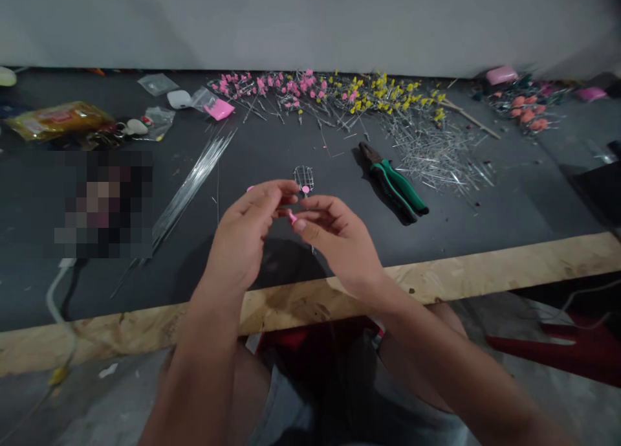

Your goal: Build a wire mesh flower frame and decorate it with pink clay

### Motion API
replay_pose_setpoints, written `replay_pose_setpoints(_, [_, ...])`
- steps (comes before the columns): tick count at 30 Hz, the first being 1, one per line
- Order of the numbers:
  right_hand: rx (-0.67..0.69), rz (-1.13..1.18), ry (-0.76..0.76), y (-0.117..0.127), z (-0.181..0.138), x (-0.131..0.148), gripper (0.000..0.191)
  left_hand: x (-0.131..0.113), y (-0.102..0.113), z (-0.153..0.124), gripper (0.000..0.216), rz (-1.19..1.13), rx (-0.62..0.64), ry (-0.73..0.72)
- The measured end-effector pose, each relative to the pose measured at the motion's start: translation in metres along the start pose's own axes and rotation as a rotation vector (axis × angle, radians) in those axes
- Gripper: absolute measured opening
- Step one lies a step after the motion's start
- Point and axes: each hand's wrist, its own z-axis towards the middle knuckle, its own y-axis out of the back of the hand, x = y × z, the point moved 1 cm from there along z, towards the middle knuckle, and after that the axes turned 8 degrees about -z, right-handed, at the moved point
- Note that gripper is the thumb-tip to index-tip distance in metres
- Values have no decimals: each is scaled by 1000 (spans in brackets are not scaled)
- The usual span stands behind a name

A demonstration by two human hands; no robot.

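Note:
A small pink clay-like piece (292, 217) is pinched at the thumb and fingertips of my right hand (343, 239). My left hand (245, 229) faces it with curled fingers, its fingertips close to the same piece; whether it grips anything is hidden. Just beyond the fingertips is a small wire grid shape (304, 176) with a pink disc (305, 189) at its lower end. A bit of pink (250, 188) peeks out behind my left hand. Below my right fingers, a thin twisted wire end (314, 249) shows.
Green-handled pliers (395, 190) lie right of my hands, near a heap of short wires (436, 158). Long straight wires (194, 184) lie left. Pink-tipped wire stems (291, 87) and yellow-tipped ones (388, 96) line the back. A wooden strip (436, 278) edges the table.

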Motion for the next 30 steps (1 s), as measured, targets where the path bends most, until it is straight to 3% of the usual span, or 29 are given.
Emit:
replay_pose_setpoints(4, [49, 68, -80, 8, 8, 2, 24, -3, 10, -10, 27, 319, 121, -55])
replay_pose_setpoints(9, [84, 113, -134, 8, 10, 1, 30, -2, 13, -17, 18, 588, 149, -258])
replay_pose_setpoints(11, [85, 106, -129, 7, 11, 1, 28, -2, 16, -17, 17, 616, 121, -284])
replay_pose_setpoints(14, [73, 15, -116, 10, 13, 1, 24, -2, 26, -12, 24, 634, 20, -207])
replay_pose_setpoints(17, [66, -150, -104, 17, 15, 0, 20, -2, 42, -3, 30, 798, -99, -134])
replay_pose_setpoints(20, [82, -270, -82, 25, 16, 0, 18, -4, 58, 6, 32, 945, -135, -114])
replay_pose_setpoints(26, [83, -293, -21, 41, 24, 1, 18, -1, 75, 17, 31, 877, -128, -98])
replay_pose_setpoints(30, [51, -306, -14, 50, 28, -2, 18, 2, 71, 20, 20, 567, -192, -43])
